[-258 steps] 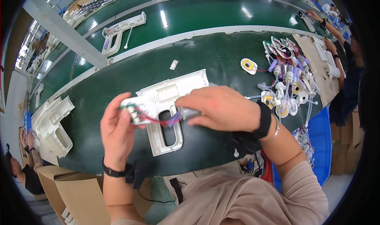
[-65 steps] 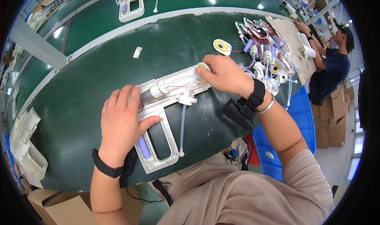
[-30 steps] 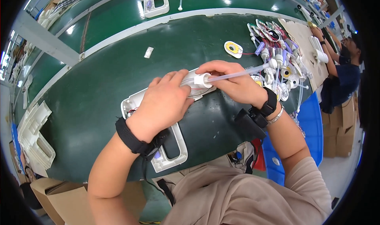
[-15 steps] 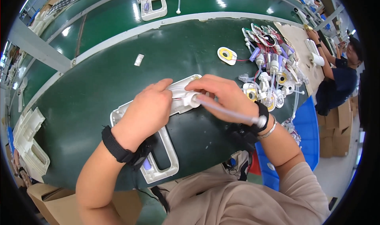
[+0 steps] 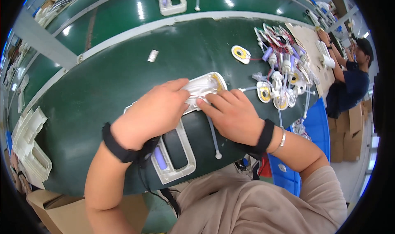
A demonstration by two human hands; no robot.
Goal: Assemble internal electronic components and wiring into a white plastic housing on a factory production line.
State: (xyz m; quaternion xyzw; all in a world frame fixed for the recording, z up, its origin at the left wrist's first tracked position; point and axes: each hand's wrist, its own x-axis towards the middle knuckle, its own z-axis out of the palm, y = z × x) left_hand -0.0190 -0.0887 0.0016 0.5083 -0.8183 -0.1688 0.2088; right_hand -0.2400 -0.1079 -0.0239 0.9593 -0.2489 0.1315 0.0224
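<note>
A white plastic housing half (image 5: 188,147) with a loop handle lies across the table in front of me. My left hand (image 5: 152,112) is closed over its middle, fingers curled down into the shell. My right hand (image 5: 238,116) is closed at the near edge of the upper part, thumb and fingertips pressed against it. Thin wires run inside between the hands, and a yellow ring (image 5: 219,81) sits at the far end. A purple cylinder (image 5: 160,158) rests in the handle. From under my right hand a translucent tube (image 5: 213,136) hangs out, ending in a white tip. My fingers hide the part beneath.
At the right lies a heap of wired parts (image 5: 284,75), beside a blue bin (image 5: 321,123). Stacked white housings (image 5: 31,147) stand at the left edge. Another housing (image 5: 175,5) lies beyond the white rail. A co-worker (image 5: 354,77) is at the far right.
My right hand has turned and lowered onto the housing. The tube swung from pointing right along my wrist to hanging toward me. The housing shifted slightly right.
</note>
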